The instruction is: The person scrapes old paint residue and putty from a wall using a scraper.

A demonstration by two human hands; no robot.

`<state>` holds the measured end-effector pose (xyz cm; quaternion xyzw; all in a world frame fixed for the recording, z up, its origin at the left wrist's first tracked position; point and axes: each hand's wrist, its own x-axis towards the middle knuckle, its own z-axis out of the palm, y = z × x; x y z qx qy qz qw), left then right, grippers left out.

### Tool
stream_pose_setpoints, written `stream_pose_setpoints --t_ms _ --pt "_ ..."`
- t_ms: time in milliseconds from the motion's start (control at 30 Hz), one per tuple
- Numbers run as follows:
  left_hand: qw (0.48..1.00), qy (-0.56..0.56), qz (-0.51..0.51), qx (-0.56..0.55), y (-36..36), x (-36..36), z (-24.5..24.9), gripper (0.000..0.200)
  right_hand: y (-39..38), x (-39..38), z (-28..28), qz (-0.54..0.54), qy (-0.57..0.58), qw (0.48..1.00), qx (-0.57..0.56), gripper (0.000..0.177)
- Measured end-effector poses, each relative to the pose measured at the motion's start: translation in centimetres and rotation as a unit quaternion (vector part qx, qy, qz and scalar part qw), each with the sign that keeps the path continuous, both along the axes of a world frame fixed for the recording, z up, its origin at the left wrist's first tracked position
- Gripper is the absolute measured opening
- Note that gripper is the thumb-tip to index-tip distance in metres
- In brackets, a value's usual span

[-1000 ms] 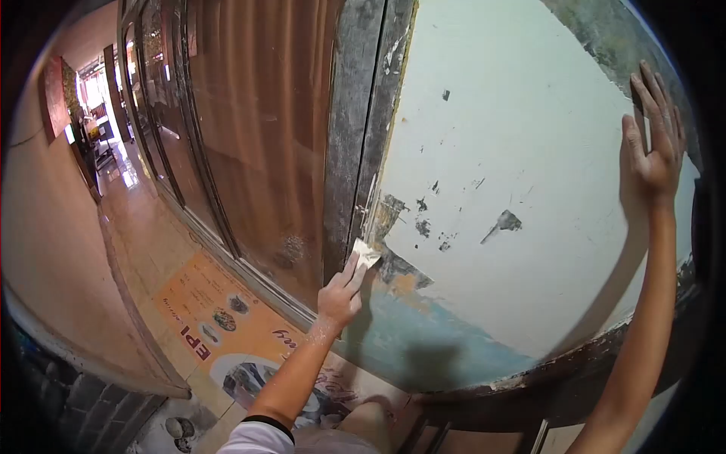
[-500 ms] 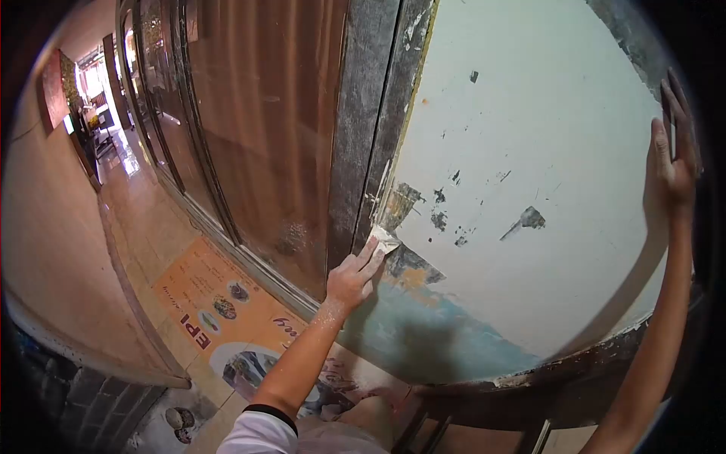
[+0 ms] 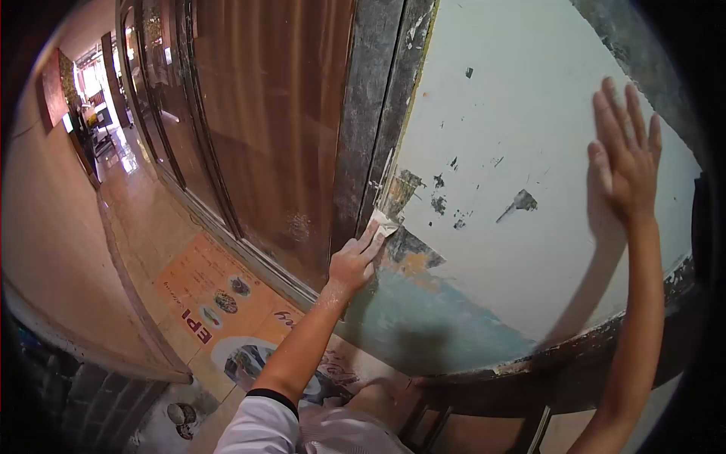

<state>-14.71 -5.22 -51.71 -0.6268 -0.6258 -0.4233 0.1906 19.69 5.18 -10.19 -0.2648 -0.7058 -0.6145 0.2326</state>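
My left hand point(image 3: 353, 262) presses a small, pale, dusty piece of sandpaper point(image 3: 386, 224) against the left edge of a white-painted panel point(image 3: 484, 151), beside the dark wooden frame point(image 3: 367, 113). The fingers lie along the sheet and partly hide it. Pale dust clings to this hand and forearm. Around the sheet, dark patches point(image 3: 412, 248) of bare surface show through the paint. My right hand point(image 3: 629, 163) rests on the upper right of the panel, fingers spread and empty.
A glass door point(image 3: 265, 136) with a brown curtain behind it stands left of the panel. An orange printed banner point(image 3: 208, 291) lies on the tiled floor. Dark wooden bars point(image 3: 484, 405) run beneath the panel. A pale low wall point(image 3: 53, 227) borders the passage.
My right hand has moved left from the panel's far right edge onto the white surface. My left hand, with the sandpaper, has shifted slightly upward along the panel's edge.
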Motion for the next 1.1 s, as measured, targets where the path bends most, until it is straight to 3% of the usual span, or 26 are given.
stream_pose_setpoints --t_ms 67,167,300,400,533,700,933,1100 --pt "1.0 -0.001 -0.001 0.011 0.4 0.2 1.3 0.068 -0.5 -2.7 -4.4 0.118 -0.107 0.984 -0.083 0.059" --pt "0.996 -0.002 -0.013 0.083 2.0 -0.1 2.6 0.063 -0.9 -3.4 -5.0 0.121 -0.114 0.983 -0.079 0.06" --pt "0.996 -0.018 -0.013 0.09 1.3 0.3 0.7 0.065 -0.7 -3.1 -5.0 0.151 -0.114 0.978 -0.089 0.058" --pt "0.999 -0.013 0.012 0.029 0.6 0.0 -0.4 0.067 -1.0 -3.0 -5.0 0.152 -0.121 0.976 -0.1 0.058" --pt "0.996 -0.007 -0.018 0.092 1.7 -0.1 2.9 0.068 -0.9 -3.1 -5.1 0.15 -0.12 0.976 -0.099 0.06" --pt "1.0 -0.011 -0.016 0.021 0.9 -0.8 0.5 0.068 -0.6 -3.2 -5.3 0.163 -0.111 0.977 -0.086 0.058" --pt "0.996 0.008 -0.016 0.084 2.2 -0.9 0.9 0.067 -0.4 -3.0 -5.2 0.164 -0.108 0.976 -0.095 0.057" --pt "0.998 -0.014 -0.019 0.053 1.8 -1.1 -0.3 0.066 -1.0 -3.0 -5.1 0.147 -0.101 0.979 -0.1 0.055"
